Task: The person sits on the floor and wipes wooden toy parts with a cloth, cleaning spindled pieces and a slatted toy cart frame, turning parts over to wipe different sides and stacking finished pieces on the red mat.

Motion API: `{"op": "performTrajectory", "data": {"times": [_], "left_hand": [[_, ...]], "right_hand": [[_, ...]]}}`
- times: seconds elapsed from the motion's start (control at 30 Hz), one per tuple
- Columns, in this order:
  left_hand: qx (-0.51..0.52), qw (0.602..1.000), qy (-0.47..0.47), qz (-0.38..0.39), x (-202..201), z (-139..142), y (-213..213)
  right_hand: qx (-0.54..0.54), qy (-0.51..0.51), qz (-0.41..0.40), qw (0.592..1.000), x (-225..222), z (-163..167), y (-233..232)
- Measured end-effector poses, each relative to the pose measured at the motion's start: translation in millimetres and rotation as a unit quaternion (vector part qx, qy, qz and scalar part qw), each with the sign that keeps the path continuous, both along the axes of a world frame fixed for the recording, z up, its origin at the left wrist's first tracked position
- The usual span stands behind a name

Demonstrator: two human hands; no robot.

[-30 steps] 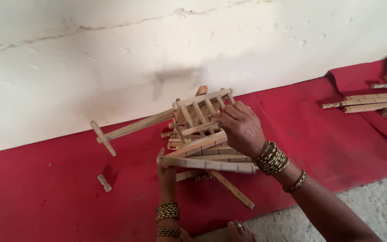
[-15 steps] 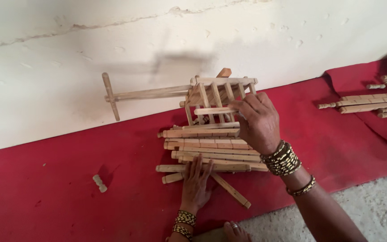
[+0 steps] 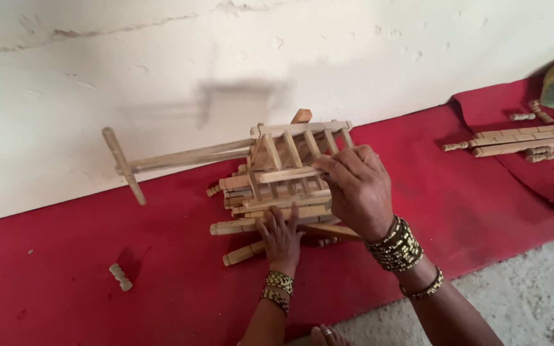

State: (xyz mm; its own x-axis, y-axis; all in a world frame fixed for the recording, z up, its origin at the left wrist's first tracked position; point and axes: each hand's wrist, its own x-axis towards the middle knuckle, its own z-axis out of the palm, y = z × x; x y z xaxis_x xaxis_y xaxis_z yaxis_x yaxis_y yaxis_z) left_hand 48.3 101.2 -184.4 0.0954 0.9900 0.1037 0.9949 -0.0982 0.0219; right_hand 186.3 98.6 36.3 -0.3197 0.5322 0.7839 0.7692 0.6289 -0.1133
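Note:
A small wooden cart frame [image 3: 290, 150] made of pale slats stands tilted on a red cloth [image 3: 65, 301] next to a white wall. A long pole with a crossbar [image 3: 123, 163] sticks out to its left. My right hand [image 3: 357, 189] grips a slat on the frame's near side. My left hand [image 3: 281, 236] presses flat with spread fingers on the stacked slats [image 3: 251, 205] at the frame's base.
A short turned peg [image 3: 120, 277] lies loose on the cloth at the left. More wooden slats and pegs [image 3: 514, 142] lie at the right on another red cloth. Bare grey floor [image 3: 533, 301] lies at the lower right.
The frame has been turned and raised so its pole points left along the wall. My left hand has moved up onto the base slats. My right hand stays on the frame.

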Motion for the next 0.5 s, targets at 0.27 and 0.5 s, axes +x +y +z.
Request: {"op": "performTrajectory", "data": {"times": [0.27, 0.5], "left_hand": [[0.050, 0.976, -0.198, -0.081, -25, 5, -3], [-0.208, 0.731, -0.643, -0.089, -69, 21, -42]], "right_hand": [[-0.033, -0.077, 0.006, 0.996, 3, -14, 9], [-0.160, -0.118, 0.060, 0.978, 6, -56, 33]]}}
